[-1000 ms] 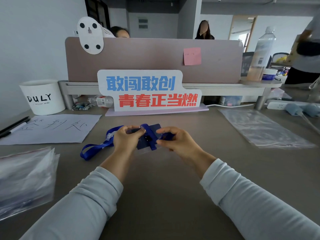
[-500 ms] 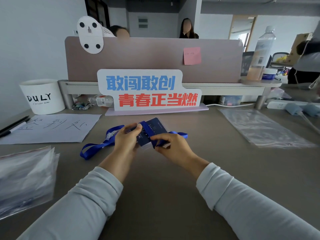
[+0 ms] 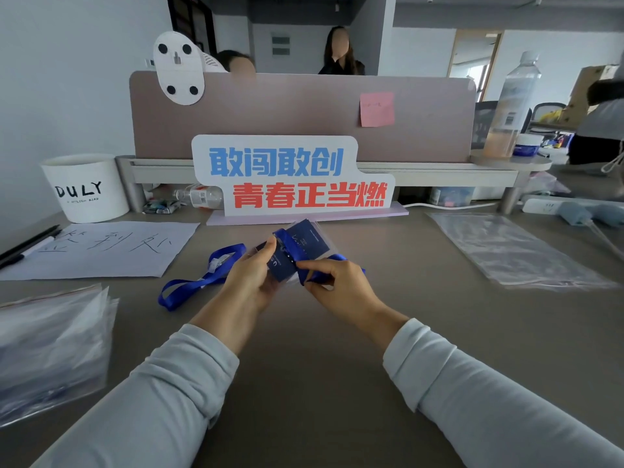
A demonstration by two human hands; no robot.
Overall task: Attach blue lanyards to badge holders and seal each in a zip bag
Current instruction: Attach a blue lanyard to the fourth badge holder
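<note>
Centrally, navy badge holder [image 3: 305, 241] tilted, gripped by left hand [image 3: 250, 278], right hand [image 3: 337, 285] pinching blue lanyard [image 3: 229, 249]

The badge holder [image 3: 305, 246] is sitting between the left hand [image 3: 251, 278] and right hand [image 3: 337, 282] over the desk [image 3: 320, 366]. From it, the lanyard [image 3: 192, 287] is trailing toward 8 o'clock, with the bag stack [image 3: 50, 346] lying farther out. The sign [image 3: 290, 177] is standing at 12, the paper [image 3: 101, 251] is lying at 9, the cup [image 3: 86, 189] is standing behind it, and a zip bag [image 3: 513, 251] is lying at 3.
</note>
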